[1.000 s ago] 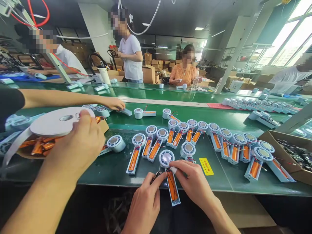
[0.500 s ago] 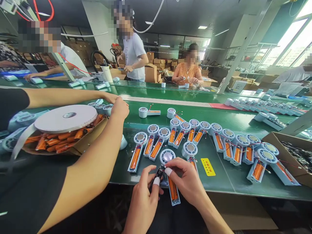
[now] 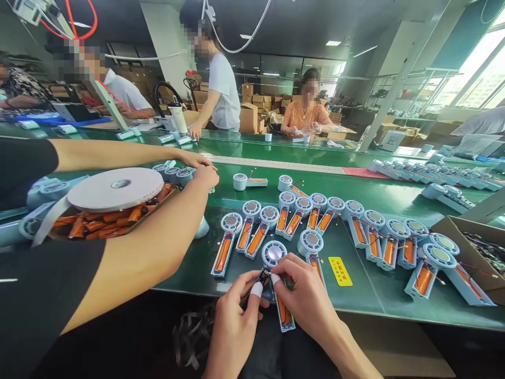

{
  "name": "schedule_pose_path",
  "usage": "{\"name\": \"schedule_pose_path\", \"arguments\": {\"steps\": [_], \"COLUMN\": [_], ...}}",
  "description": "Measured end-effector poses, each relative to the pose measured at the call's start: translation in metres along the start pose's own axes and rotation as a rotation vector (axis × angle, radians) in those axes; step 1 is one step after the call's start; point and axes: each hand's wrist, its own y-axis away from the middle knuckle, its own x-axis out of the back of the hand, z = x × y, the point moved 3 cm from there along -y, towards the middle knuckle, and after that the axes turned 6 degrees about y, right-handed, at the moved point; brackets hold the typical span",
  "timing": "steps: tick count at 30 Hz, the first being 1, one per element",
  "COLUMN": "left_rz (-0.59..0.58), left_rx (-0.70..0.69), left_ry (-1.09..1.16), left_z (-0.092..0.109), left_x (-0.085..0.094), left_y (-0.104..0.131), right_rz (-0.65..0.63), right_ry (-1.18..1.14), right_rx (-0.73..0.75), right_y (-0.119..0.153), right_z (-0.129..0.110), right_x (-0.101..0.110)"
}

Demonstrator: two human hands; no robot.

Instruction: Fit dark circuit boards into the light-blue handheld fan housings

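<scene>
My left hand (image 3: 238,322) is closed around a small narrow black circuit board (image 3: 261,278), held tilted between thumb and fingers. At the board's upper end, my right hand (image 3: 310,288) pinches thumb and forefinger together; a small pale piece, perhaps a wire plug, shows there only in part. White covers wrap both thumb tips. Just beneath the hands lies a light-blue handheld fan housing (image 3: 274,253), its open handle holding an orange battery (image 3: 283,310) and jutting over the table edge. Another fan housing (image 3: 310,241) lies right beside my right hand.
Several similar fan housings (image 3: 374,218) line the green table (image 3: 379,295). A yellow label (image 3: 340,271) is stuck near the front. At right stands a carton (image 3: 450,223) of dark parts. A co-worker's arms (image 3: 158,252) reach in from the left, around a white tape roll (image 3: 115,189) atop orange batteries.
My hands stay together at the board with only a slight shift, and the view has moved a little. Across the table, the standing person's arm has lowered to the fan parts there.
</scene>
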Motion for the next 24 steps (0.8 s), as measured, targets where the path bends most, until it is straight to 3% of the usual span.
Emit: {"name": "schedule_pose_path", "arguments": {"steps": [4,7,13,20,24], "left_rz": [0.021,0.074,0.165,0.185,0.093], "left_rx": [-0.117,-0.280,-0.543,-0.607,-0.544], "left_ry": [-0.083,-0.207,-0.374,-0.410,-0.367], "left_z": [0.001,0.000,-0.001,-0.003,0.000], "left_x": [0.001,0.001,-0.002,-0.009,-0.002], "left_y": [0.002,0.003,0.011,0.015,0.010], "right_rz": [0.029,0.068,0.131,0.122,0.028], "right_ry": [0.199,0.310,0.380,0.385,0.151], "right_rx": [0.100,0.169,0.218,0.187,0.159], "right_y": [0.001,0.002,0.006,0.009,0.004], "right_z": [-0.005,-0.010,-0.015,-0.014,-0.007], "right_x": [-0.002,-0.003,-0.007,-0.008,0.000]}}
